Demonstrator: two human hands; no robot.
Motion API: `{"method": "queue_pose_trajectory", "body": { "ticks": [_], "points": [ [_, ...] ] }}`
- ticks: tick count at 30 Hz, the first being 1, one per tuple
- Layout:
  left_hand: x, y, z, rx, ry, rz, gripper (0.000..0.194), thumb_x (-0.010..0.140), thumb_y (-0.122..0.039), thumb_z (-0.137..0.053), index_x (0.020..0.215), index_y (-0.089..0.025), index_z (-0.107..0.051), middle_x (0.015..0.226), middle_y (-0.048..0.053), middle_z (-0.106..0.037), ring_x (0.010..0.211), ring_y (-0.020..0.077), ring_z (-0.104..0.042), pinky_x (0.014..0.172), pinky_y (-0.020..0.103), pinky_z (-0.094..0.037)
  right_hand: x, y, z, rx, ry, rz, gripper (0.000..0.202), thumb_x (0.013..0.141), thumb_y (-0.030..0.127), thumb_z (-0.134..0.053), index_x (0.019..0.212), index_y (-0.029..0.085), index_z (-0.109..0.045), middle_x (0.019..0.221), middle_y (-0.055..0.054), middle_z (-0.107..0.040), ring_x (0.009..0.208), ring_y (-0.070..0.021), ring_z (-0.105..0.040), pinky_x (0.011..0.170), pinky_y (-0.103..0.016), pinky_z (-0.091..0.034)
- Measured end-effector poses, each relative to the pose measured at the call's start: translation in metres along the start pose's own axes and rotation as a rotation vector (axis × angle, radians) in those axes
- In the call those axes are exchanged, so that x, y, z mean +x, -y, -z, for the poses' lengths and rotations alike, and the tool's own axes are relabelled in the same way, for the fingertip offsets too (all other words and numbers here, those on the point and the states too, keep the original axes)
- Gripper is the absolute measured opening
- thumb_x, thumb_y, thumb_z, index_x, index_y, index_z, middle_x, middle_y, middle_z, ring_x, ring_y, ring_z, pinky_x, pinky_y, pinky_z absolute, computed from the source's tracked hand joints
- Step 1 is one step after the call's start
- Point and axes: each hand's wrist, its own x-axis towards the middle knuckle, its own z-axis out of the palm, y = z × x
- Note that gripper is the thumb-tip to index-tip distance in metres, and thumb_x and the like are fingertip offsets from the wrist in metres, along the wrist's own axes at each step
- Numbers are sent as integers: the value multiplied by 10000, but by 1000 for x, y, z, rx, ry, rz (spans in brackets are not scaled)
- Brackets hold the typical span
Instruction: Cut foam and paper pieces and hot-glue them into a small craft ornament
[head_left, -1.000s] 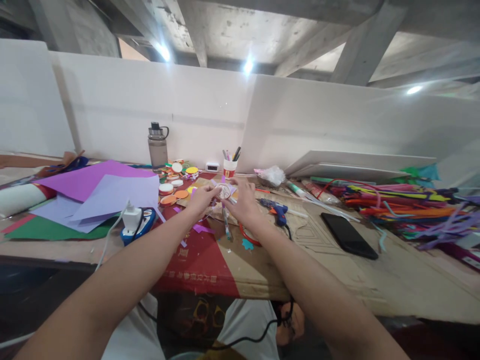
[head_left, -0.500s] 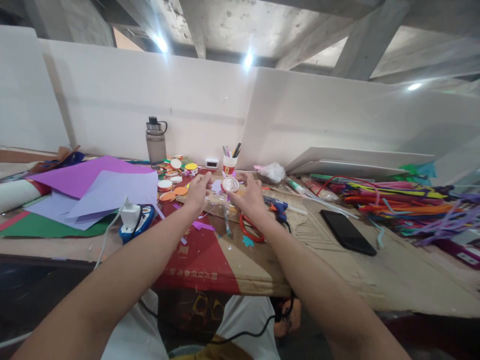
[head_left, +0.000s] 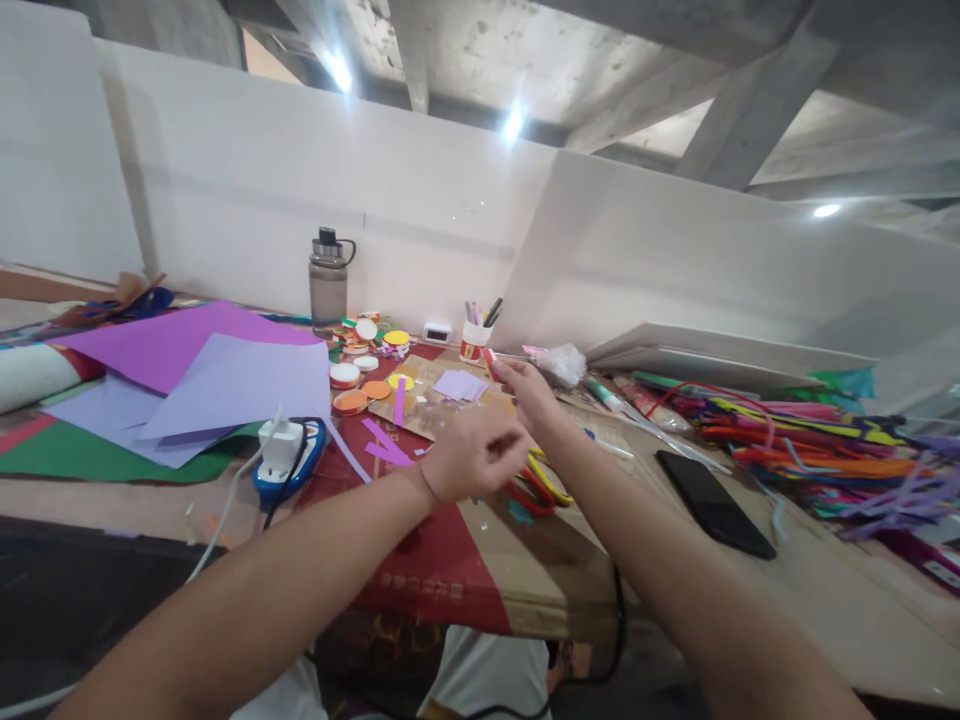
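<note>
Phone [head_left: 712, 505]: one, black, flat on the counter [head_left: 142, 498], right side.
Left hand [head_left: 480, 455]: fingers curled inward above the counter; cannot tell whether it holds anything.
Right hand [head_left: 529, 392]: thumb and fingers pinched on one red-and-white piece [head_left: 491, 364], raised near the cup.
Orange discs [head_left: 379, 390]: two, lying left of both hands.
Cup [head_left: 474, 345]: one, holding several pens.
Bottle [head_left: 328, 292]: one, upright, far left.

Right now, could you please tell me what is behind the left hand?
Farther back, past the left hand, lie lavender paper pieces, and a white-and-red cup holding pens stands behind them. Whatever the hand itself covers cannot be seen.
</note>
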Motion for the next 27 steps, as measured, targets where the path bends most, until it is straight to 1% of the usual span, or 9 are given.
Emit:
{"method": "queue_pose_trajectory", "body": {
  "ticks": [2,4,5,7,9,13,17,21,27],
  "points": [
    [-5,-2,-5,39,164,-156,146,813,-240,-565,680,-239,-626,663,57,-630,656,182,-559,676,323,-414,9,4,-12,-20,15,27,484,640,505,-719,951,185,-531,960,-81,-664,861,-203,-627,711,-316,-476],
    [-7,-3,-9,-5,235,-245,137,804,-229,-562,684,-236,-626,656,61,-647,636,177,-572,660,321,-428,19,5,-30,-72,21,57,551,615,474,-745,1026,187,-516,1011,-81,-655,874,-200,-632,720,-316,-484],
    [-7,-2,-11,-50,199,-231,140,801,-253,-573,670,-233,-617,640,54,-645,615,169,-571,636,311,-430,24,6,-40,-120,26,86,583,608,466,-750,1061,188,-511,1033,-83,-651,877,-200,-632,729,-322,-487],
    [-5,-1,-12,-103,6,-17,176,818,-296,-569,661,-229,-613,649,44,-648,609,157,-571,626,303,-432,34,5,-63,-241,33,167,620,613,465,-743,1113,181,-513,1064,-93,-651,893,-204,-630,767,-340,-487],
    [-3,1,-11,-185,-129,198,210,836,-328,-557,662,-222,-611,631,31,-630,572,140,-540,589,293,-418,43,2,-86,-345,35,238,620,638,467,-721,1140,165,-519,1072,-102,-659,919,-209,-628,819,-357,-473],
    [2,6,-5,-392,-332,446,213,828,-350,-583,669,-209,-596,533,2,-558,507,119,-490,534,277,-381,65,-5,-128,-532,18,251,599,683,452,-694,1174,155,-522,1072,-106,-681,952,-229,-628,867,-387,-438],
    [7,4,1,-613,-455,552,249,848,-374,-569,704,-172,-591,527,-18,-514,498,92,-442,519,244,-344,89,-14,-158,-687,-7,295,567,715,456,-669,1189,176,-535,1078,-100,-689,1045,-270,-589,909,-399,-393],
    [14,1,6,-781,-600,650,234,842,-343,-566,703,-154,-565,504,-38,-468,467,68,-384,480,215,-290,108,-25,-179,-810,10,264,585,730,483,-648,1225,195,-524,1105,-102,-674,1113,-311,-531,938,-424,-356],
    [16,1,7,-866,-622,698,214,831,-318,-570,700,-149,-557,498,-43,-455,449,57,-357,457,205,-257,122,-33,-199,-907,27,194,571,755,479,-615,1235,187,-513,1140,-131,-653,1145,-352,-495,951,-487,-335]
  ]
}}
